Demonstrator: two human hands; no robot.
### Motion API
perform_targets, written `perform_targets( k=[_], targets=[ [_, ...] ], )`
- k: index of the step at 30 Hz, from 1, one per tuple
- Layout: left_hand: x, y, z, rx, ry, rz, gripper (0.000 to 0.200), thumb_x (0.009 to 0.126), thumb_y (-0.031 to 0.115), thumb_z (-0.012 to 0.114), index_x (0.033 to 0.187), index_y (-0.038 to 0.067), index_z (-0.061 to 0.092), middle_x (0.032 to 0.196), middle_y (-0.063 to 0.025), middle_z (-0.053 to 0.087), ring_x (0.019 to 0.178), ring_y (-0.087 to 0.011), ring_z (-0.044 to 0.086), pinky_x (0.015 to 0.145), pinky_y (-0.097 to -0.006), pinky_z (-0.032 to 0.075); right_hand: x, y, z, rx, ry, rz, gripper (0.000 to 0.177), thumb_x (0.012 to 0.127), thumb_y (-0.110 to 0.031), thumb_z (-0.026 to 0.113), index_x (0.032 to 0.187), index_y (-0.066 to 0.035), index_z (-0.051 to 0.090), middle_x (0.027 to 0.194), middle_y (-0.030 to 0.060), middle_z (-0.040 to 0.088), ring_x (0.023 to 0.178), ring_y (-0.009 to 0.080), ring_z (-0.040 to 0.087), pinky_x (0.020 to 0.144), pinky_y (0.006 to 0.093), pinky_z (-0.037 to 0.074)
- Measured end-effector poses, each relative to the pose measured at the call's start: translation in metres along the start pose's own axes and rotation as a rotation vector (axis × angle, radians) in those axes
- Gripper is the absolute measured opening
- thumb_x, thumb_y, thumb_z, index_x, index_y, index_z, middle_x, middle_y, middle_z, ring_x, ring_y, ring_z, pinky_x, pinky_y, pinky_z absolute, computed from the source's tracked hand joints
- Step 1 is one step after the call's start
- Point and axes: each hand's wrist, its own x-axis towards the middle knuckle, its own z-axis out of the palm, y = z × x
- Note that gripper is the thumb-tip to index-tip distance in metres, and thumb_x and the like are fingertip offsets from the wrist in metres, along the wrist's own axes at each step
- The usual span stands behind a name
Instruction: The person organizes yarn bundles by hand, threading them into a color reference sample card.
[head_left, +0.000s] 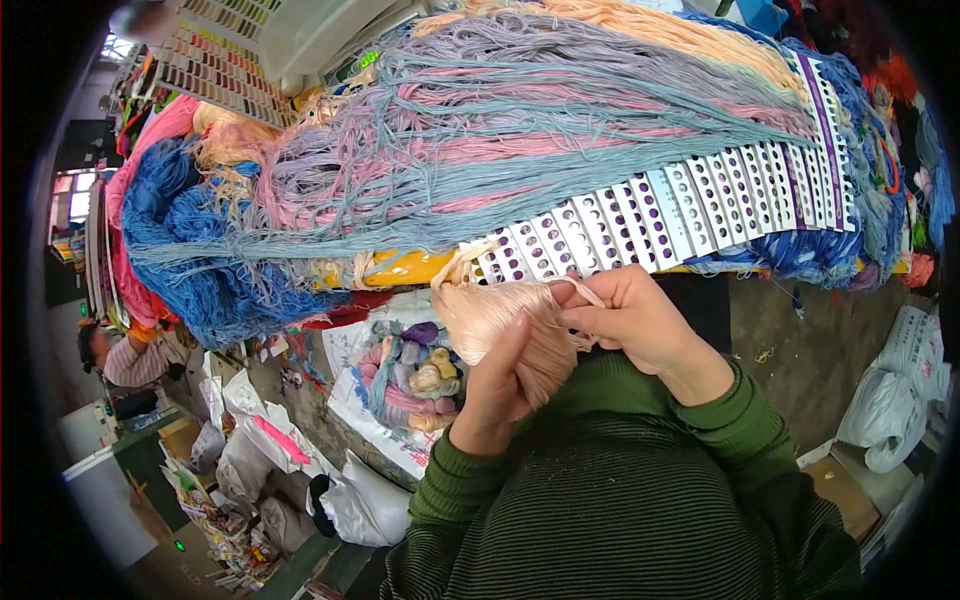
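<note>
A glossy peach skein of thread (pixel 492 312) is spread between my hands, close to the front of the bench. My left hand (pixel 496 382) is wrapped around its lower part, with the thumb lying over the strands. Pinched in the fingers of my right hand (pixel 640 325) is a thin pale strand at the skein's right side. Just beyond lies a white card strip with rows of punched holes (pixel 600 235), several threads running from it. Long blue, pink and lilac threads (pixel 480 150) stretch over the bench behind.
Blue yarn bundles (pixel 190 230) hang at the bench's left end. Below them, a white sack (pixel 345 350) holds coloured skeins (pixel 425 370). White plastic bags (pixel 885 415) stand at the right. A colour sample chart (pixel 220 60) is at upper left. Another person (pixel 135 360) is at far left.
</note>
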Motion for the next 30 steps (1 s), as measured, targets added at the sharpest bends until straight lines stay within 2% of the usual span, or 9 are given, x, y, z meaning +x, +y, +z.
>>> perform_targets(
  k=[2,5,8,11,14,17,23,26,30],
  targets=[
    [0.001,-0.001,-0.004,0.001,0.017,-0.014,0.047,0.083,0.031,0.037,0.114,-0.004,0.037,0.120,-0.0151,0.036,0.109,-0.0245,0.039,0.092,-0.0365,0.031,0.001,0.001,0.002,0.019,0.044,0.000,0.014,0.075,-0.008,0.056,0.084,0.002,0.059,0.069,-0.0014,0.055,0.051,-0.0016,0.038,0.041,0.0129,0.024],
    [0.001,0.002,0.001,-0.142,0.050,-0.010,0.039,0.082,0.020,0.042,0.111,-0.005,0.039,0.107,-0.0142,0.047,0.098,-0.0183,0.047,0.084,-0.0293,0.037,0.001,0.001,0.000,0.101,0.022,0.005,0.014,0.075,-0.008,0.056,0.085,0.002,0.059,0.065,-0.0019,0.053,0.050,-0.0013,0.036,0.040,0.0134,0.024],
    [0.006,-0.002,-0.002,-0.036,0.039,-0.021,0.032,0.081,0.012,0.045,0.108,-0.005,0.042,0.104,-0.0132,0.049,0.096,-0.0184,0.048,0.084,-0.0287,0.038,0.000,0.003,-0.003,0.208,-0.042,0.017,0.014,0.075,-0.007,0.055,0.085,0.002,0.058,0.063,-0.0024,0.051,0.049,-0.0009,0.035,0.039,0.0141,0.023],
    [0.008,-0.005,0.000,-0.193,0.086,-0.036,0.028,0.080,0.006,0.047,0.105,-0.005,0.043,0.101,-0.0128,0.051,0.094,-0.0184,0.050,0.083,-0.0283,0.039,0.000,0.004,-0.005,0.228,-0.078,-0.002,0.012,0.076,-0.006,0.054,0.083,0.002,0.058,0.061,-0.0029,0.050,0.048,-0.0005,0.034,0.039,0.0143,0.022],
    [0.007,-0.008,-0.005,-0.081,0.091,-0.027,0.030,0.083,0.014,0.039,0.105,-0.005,0.044,0.103,-0.0144,0.050,0.097,-0.0218,0.048,0.086,-0.0331,0.036,-0.001,0.001,-0.003,0.228,-0.061,0.014,0.011,0.077,-0.007,0.054,0.081,0.002,0.057,0.061,-0.0025,0.050,0.048,-0.0004,0.035,0.039,0.0142,0.023],
    [0.007,-0.007,-0.002,-0.163,0.157,-0.009,0.025,0.081,0.009,0.046,0.101,-0.005,0.045,0.096,-0.0125,0.052,0.090,-0.0183,0.051,0.079,-0.0291,0.042,-0.001,0.000,-0.001,0.204,-0.044,0.033,0.010,0.077,-0.006,0.053,0.080,0.003,0.056,0.062,-0.0027,0.049,0.049,-0.0004,0.035,0.039,0.0142,0.023],
    [0.006,-0.004,-0.003,-0.141,0.077,-0.022,0.021,0.082,0.011,0.045,0.096,-0.004,0.048,0.094,-0.0122,0.053,0.086,-0.0176,0.051,0.076,-0.0285,0.042,0.000,0.003,-0.009,0.209,-0.122,0.023,0.009,0.076,-0.006,0.053,0.078,0.002,0.055,0.065,-0.0017,0.050,0.050,0.0004,0.036,0.042,0.0144,0.026],
    [0.006,-0.007,-0.011,-0.110,-0.010,0.032,0.024,0.083,0.016,0.041,0.093,-0.003,0.050,0.096,-0.0132,0.052,0.094,-0.0213,0.048,0.084,-0.0347,0.038,0.000,0.006,-0.010,0.299,-0.145,-0.015,0.009,0.077,-0.007,0.052,0.080,0.002,0.055,0.068,-0.0015,0.049,0.052,0.0012,0.036,0.044,0.0148,0.027],
    [0.002,-0.001,-0.005,-0.138,0.053,0.019,0.029,0.083,0.018,0.041,0.100,-0.004,0.047,0.101,-0.0146,0.050,0.097,-0.0222,0.047,0.086,-0.0356,0.036,-0.004,0.005,-0.018,0.397,-0.240,-0.009,0.010,0.078,-0.006,0.051,0.083,0.001,0.054,0.068,-0.0024,0.048,0.052,0.0015,0.035,0.044,0.0149,0.027]
  ],
)
